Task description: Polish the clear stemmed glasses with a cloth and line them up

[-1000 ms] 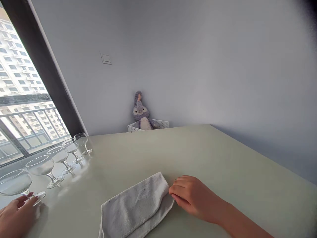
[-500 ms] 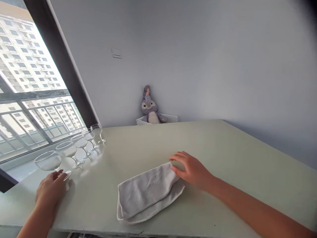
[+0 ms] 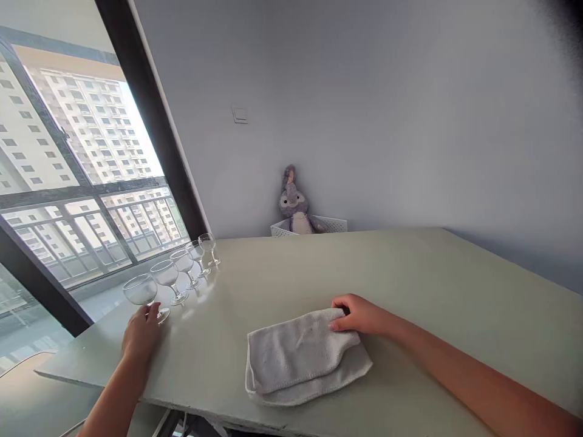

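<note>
My left hand [image 3: 142,332] is at the nearest stemmed glass [image 3: 141,290], its fingers closed around the lower stem just above the foot. That glass is upright on the table, and its bowl looks clear. My right hand [image 3: 357,314] pinches the upper right corner of a folded grey cloth [image 3: 296,349] between thumb and fingers. The cloth lies on the table in front of me, its top layer bunched a little near the pinch and the lower layer showing along the front edge.
Several more stemmed glasses, among them a second one [image 3: 166,276], stand in a row beside the window [image 3: 91,139]. The pale green table [image 3: 410,273] meets the wall. Behind its far edge, a plush rabbit [image 3: 294,203] sits in a white basket [image 3: 332,225].
My right hand has gone from open fingers beside the cloth's corner to a pinch on it. My left hand stays at the nearest glass. The view has swung left.
</note>
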### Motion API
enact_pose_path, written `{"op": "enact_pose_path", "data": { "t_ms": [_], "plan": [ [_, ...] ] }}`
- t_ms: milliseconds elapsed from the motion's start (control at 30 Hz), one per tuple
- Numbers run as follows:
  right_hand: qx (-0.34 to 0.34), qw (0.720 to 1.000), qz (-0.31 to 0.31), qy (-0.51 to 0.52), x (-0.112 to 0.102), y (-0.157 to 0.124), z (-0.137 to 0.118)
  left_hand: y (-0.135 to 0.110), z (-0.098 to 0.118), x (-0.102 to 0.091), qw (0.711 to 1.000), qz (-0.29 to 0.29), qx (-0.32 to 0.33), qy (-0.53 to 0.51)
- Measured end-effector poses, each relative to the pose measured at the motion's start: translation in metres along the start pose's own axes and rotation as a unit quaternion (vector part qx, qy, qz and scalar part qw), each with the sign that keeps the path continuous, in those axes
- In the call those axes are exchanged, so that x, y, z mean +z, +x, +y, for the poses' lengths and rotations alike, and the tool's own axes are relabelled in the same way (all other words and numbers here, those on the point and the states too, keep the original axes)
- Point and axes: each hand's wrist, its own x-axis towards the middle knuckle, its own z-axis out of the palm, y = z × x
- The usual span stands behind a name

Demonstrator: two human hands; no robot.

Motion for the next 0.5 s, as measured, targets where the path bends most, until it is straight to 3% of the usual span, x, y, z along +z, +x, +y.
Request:
{"op": "enact_pose_path", "data": {
  "t_ms": [100,200,367,500],
  "plan": [
    [0.008,0.996,-0.003,0.089,-0.013,-0.009,0.007,-0.003,0.001,-0.003,1.0,-0.007,-0.003,-0.004],
    [0.038,0.971,0.023,0.233,-0.028,-0.026,0.02,-0.01,0.005,-0.01,1.0,0.018,-0.013,0.0],
    [0.131,0.877,0.097,0.452,-0.053,-0.072,0.05,-0.023,0.027,-0.028,0.994,0.107,0.0,0.024],
    [0.17,0.821,0.185,0.513,-0.072,-0.104,0.073,-0.039,0.076,-0.038,0.988,0.145,0.056,0.005]
  ]
}}
